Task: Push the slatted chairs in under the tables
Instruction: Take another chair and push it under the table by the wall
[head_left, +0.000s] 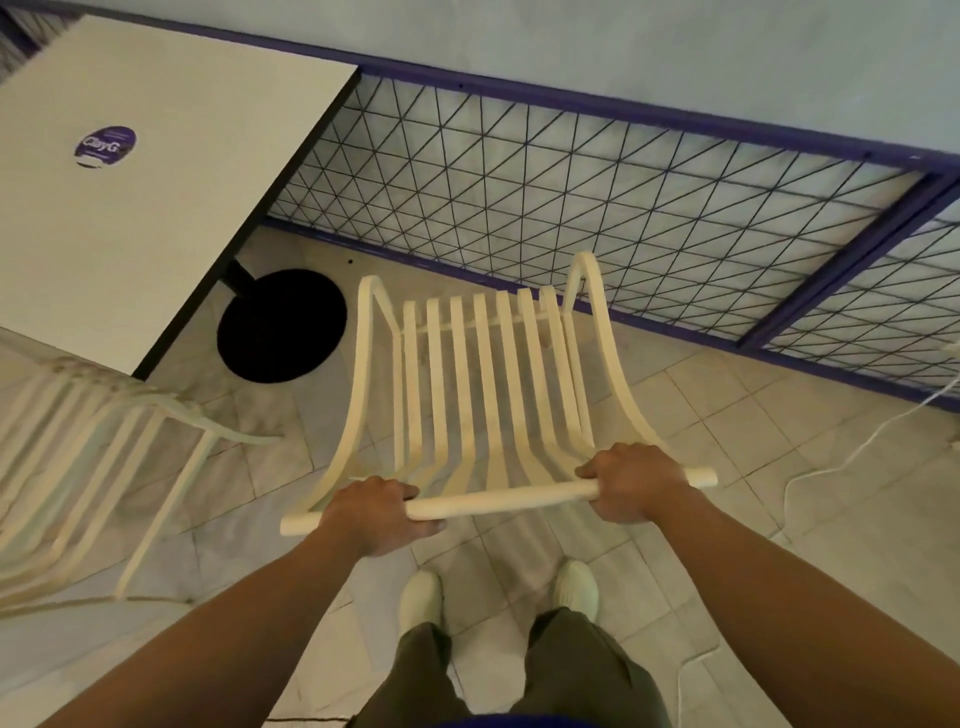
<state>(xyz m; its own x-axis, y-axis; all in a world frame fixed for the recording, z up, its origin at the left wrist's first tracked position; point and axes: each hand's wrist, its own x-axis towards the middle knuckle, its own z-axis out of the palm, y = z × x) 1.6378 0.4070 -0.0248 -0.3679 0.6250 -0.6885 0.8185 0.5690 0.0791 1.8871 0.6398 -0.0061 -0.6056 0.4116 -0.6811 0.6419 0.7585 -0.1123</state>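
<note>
Both hands curl around the rounded top rail of a cream slatted wooden chair (483, 395), left hand (376, 514) near one end, right hand (631, 483) near the other. The chair stands on pale floor tiles (753, 436), right of a white rectangular table (156, 208); a second slatted chair (88, 447), blurred, seems tucked at its near edge.

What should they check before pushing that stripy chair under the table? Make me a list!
1. Both hands on the top rail: ok, left hand and right hand each grip it.
2. Held chair aimed at the table: not ok, it faces the mesh railing; the table is to its left.
3. Space under the table free: cannot tell, the round black base stands there and a second chair sits at the near corner.
4. The white cable clear of the chair: ok, it lies on the floor to the right.
5. Legs flat on floor: cannot tell, hidden.
</note>
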